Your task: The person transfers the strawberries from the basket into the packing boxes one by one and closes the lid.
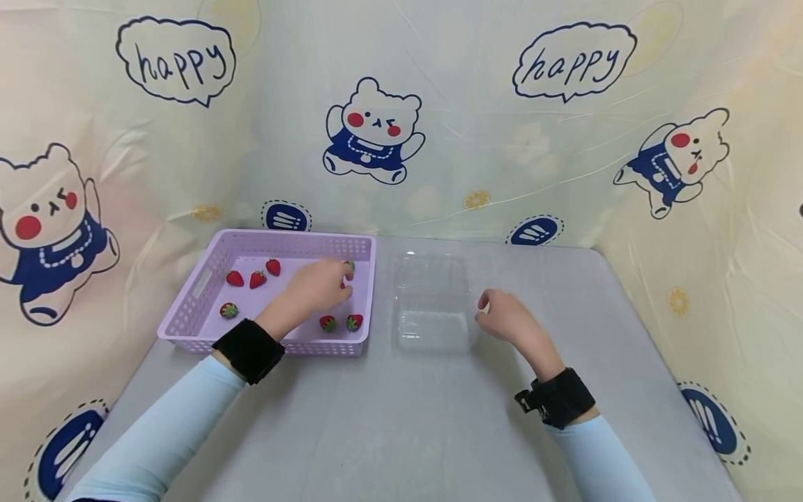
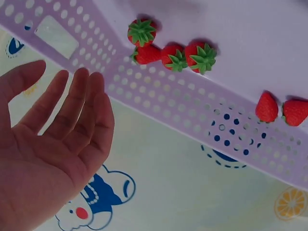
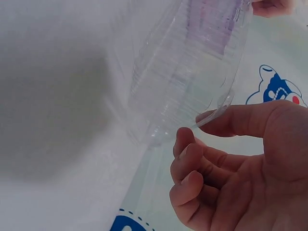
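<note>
My left hand (image 1: 318,284) reaches over the right part of a lilac basket (image 1: 373,279), partly hiding the strawberries beneath it. In the left wrist view its fingers are loosely bent, palm showing, with nothing between them; a cluster of strawberries (image 2: 173,57) lies close past the fingertips. Red strawberries (image 1: 258,279) with green leaves are scattered on the basket floor. On the other side, my right hand (image 1: 508,317) is at the right edge of a clear plastic box (image 1: 433,328) with its lid (image 1: 431,272) folded back. Thumb and curled forefinger pinch the box's thin rim (image 3: 224,103).
A grey table (image 1: 401,418) carries the basket and the box side by side. Behind and around it hangs a pale curtain (image 1: 464,125) printed with bears and "happy" bubbles. Black bands (image 1: 249,351) circle both wrists.
</note>
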`<state>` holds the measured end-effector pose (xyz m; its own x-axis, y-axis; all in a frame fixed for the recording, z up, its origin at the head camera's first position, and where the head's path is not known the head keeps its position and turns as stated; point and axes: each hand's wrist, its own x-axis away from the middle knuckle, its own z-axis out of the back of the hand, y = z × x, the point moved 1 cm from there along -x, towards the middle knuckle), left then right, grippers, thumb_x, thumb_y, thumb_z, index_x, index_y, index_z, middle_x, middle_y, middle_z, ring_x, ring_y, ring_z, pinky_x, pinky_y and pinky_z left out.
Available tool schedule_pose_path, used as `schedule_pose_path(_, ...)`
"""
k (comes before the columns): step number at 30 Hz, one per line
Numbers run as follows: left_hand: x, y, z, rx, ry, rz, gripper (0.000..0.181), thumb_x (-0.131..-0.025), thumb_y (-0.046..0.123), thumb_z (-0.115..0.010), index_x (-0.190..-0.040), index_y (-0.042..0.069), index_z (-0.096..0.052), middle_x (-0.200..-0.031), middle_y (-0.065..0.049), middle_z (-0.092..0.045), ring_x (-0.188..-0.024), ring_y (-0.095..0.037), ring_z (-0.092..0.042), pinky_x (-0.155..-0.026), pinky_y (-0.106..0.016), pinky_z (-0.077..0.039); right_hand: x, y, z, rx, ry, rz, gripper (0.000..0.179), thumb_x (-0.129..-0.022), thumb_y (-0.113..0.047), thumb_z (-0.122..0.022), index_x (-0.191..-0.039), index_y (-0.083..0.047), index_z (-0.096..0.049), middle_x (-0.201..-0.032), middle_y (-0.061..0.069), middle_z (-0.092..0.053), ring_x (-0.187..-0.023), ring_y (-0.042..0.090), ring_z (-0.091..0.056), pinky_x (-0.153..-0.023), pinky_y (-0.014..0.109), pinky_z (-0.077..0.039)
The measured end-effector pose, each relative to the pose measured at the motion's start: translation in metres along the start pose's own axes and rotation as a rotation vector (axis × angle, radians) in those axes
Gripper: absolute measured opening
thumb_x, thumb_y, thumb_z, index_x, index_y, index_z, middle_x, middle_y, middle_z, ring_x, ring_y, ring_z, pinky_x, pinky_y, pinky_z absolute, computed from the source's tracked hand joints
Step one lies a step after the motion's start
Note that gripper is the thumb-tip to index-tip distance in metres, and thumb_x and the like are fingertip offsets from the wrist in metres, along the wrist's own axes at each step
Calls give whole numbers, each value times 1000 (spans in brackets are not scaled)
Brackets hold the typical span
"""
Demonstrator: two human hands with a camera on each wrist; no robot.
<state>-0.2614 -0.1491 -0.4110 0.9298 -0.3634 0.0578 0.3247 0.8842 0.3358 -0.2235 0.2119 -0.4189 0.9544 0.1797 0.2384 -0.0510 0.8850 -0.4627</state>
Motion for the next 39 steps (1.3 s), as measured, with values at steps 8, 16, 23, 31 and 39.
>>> schedule_pose_path(8, 7, 11, -13, -107, -94, -37, 33, -97, 23, -77, -125, 6, -75, -118, -13, -74, -92, -26, -65, -90, -53, -56, 14, 0, -8, -54, 19, 22, 25, -92, -7, -61, -115, 5, -64, -90, 13, -65, -75, 26, -59, -66, 38, -50)
schedule_pose_path(16, 12, 16, -26, -68, -122, -38, 34, -94, 22, -81, -124, 6, -77, -116, -13, -75, -99, -28, -70, -93, -49, -57, 24, -2, -16, -100, 31, 30, 34, -87, -2, -62, -119, 7, -63, -90, 13, -68, -73, 25, -62, -66, 39, -52)
schedule_pose_path(23, 15, 17, -36, -78, -104, -37, 36, -92, 22, -83, -123, 5, -76, -109, -13, -75, -92, -27, -68, -90, -48, -58, 23, 0, -21, -117, 46, 5, 34, -88, 0, -61, -121, 6, -64, -87, 12, -65, -71, 24, -59, -64, 36, -50)
schedule_pose_path(31, 15, 16, -43, -104, -105, -30, 35, -89, 20, -85, -119, 4, -76, -94, -8, -73, -81, -22, -63, -81, -44, -58, 23, 4, -25, -135, 108, 36, 35, -89, 2, -58, -122, 8, -66, -78, 8, -64, -64, 21, -56, -60, 34, -47)
schedule_pose_path(39, 15, 18, -45, -114, -107, -30, 34, -89, 17, -85, -118, 3, -76, -90, -7, -70, -79, -23, -59, -78, -42, -57, 28, 3, -28, -127, 122, 71, 40, -91, 2, -57, -130, 10, -64, -79, 7, -64, -60, 19, -52, -59, 33, -45)
